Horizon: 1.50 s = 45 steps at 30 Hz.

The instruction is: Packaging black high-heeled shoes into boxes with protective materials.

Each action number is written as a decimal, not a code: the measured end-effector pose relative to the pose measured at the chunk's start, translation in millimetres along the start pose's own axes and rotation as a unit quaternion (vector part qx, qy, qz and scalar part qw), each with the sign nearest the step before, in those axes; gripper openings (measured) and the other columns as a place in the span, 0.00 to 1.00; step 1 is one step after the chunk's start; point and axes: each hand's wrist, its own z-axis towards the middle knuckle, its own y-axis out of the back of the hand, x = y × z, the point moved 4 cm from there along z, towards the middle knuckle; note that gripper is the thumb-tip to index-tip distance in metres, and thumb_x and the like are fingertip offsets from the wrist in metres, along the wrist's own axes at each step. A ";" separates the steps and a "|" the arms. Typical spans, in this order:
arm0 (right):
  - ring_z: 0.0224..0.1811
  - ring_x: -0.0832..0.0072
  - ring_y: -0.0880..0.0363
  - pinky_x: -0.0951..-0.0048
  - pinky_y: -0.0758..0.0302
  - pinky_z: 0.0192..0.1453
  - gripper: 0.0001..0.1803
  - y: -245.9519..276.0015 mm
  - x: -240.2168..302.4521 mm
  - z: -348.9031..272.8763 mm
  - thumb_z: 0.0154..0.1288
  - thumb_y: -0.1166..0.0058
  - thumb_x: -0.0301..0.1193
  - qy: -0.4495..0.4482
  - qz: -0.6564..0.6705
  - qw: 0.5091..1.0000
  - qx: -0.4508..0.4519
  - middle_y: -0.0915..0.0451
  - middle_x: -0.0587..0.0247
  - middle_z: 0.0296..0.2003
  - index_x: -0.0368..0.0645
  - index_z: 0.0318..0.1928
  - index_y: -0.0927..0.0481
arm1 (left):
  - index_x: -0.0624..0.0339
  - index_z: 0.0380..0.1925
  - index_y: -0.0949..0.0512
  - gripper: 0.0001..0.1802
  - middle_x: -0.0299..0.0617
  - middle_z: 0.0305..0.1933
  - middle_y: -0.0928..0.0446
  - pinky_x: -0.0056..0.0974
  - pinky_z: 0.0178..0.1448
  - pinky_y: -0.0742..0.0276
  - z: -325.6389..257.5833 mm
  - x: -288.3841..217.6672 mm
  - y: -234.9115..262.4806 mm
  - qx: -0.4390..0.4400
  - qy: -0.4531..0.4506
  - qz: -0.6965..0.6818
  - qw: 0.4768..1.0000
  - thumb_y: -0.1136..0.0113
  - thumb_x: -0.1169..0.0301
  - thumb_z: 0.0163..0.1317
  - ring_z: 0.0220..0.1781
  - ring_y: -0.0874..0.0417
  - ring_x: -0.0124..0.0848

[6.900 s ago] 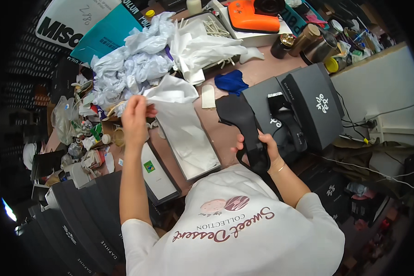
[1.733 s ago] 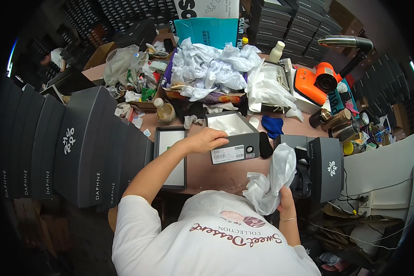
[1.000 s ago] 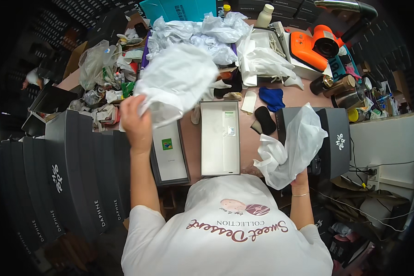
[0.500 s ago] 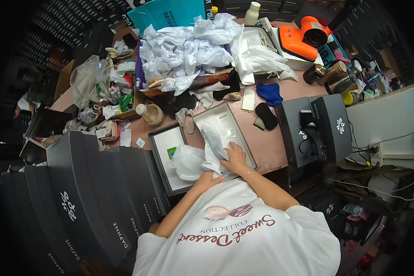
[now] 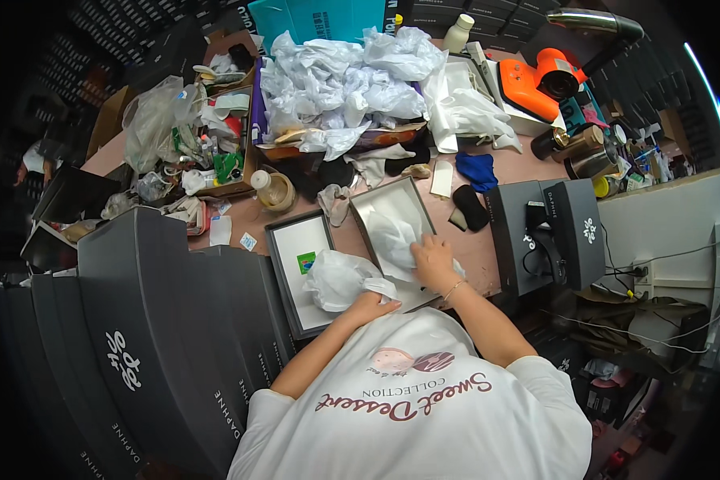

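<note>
An open grey shoe box (image 5: 374, 210) lies on the brown table with white tissue paper (image 5: 394, 234) inside it. My right hand (image 5: 434, 261) presses flat on that paper at the box's near end. Beside it on the left lies the box lid (image 5: 294, 240), white inside with a small green sticker. My left hand (image 5: 370, 302) grips a crumpled wad of white tissue paper (image 5: 336, 277) that rests on the lid's near part.
A row of dark grey shoe boxes (image 5: 144, 336) lines the left. Crumpled white paper (image 5: 336, 80) is heaped at the back, next to an orange device (image 5: 536, 76). Two black boxes (image 5: 546, 232) with a black strap stand right. A blue cloth (image 5: 478, 170) and a small bottle (image 5: 274, 189) lie nearby.
A second ago both hands held tissue sheets in the air. Now the right hand's sheet lies in the box under its palm, and the left hand has come down onto the lid with its wad.
</note>
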 end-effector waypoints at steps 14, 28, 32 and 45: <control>0.49 0.62 0.28 0.60 0.31 0.50 0.19 -32.4 22.0 -5.6 0.55 0.42 0.33 0.028 -0.001 1.000 0.001 0.29 0.58 0.44 0.40 0.47 0.26 | 0.69 0.26 0.20 0.25 0.59 0.30 0.22 0.49 0.39 0.28 -39.6 -82.8 72.2 -0.116 0.072 0.233 0.963 0.37 0.51 0.56 0.33 0.20 0.54; 0.44 0.54 0.22 0.58 0.23 0.44 0.16 -32.8 5.9 9.8 0.61 0.45 0.37 0.072 0.161 0.980 0.087 0.23 0.48 0.41 0.35 0.41 0.23 | 0.67 0.34 0.20 0.12 0.53 0.37 0.24 0.45 0.40 0.26 -60.4 -165.8 97.4 -0.299 -0.057 0.252 0.919 0.39 0.67 0.60 0.35 0.21 0.51; 0.42 0.63 0.20 0.65 0.23 0.44 0.20 57.4 -0.4 10.1 0.60 0.42 0.40 0.006 0.526 0.844 -0.104 0.22 0.51 0.44 0.36 0.46 0.22 | 0.67 0.39 0.20 0.09 0.50 0.42 0.23 0.41 0.43 0.24 -57.8 -198.2 95.7 -0.310 -0.100 0.251 0.912 0.41 0.74 0.60 0.39 0.19 0.46; 0.59 0.48 0.34 0.50 0.33 0.57 0.46 107.8 -235.7 -145.2 0.42 0.28 0.46 -0.285 -0.062 0.954 -0.067 0.37 0.42 0.61 0.53 0.63 0.34 | 0.67 0.39 0.19 0.11 0.49 0.43 0.20 0.37 0.49 0.26 -59.0 -171.9 93.0 -0.421 -0.033 0.156 0.893 0.48 0.77 0.61 0.44 0.19 0.36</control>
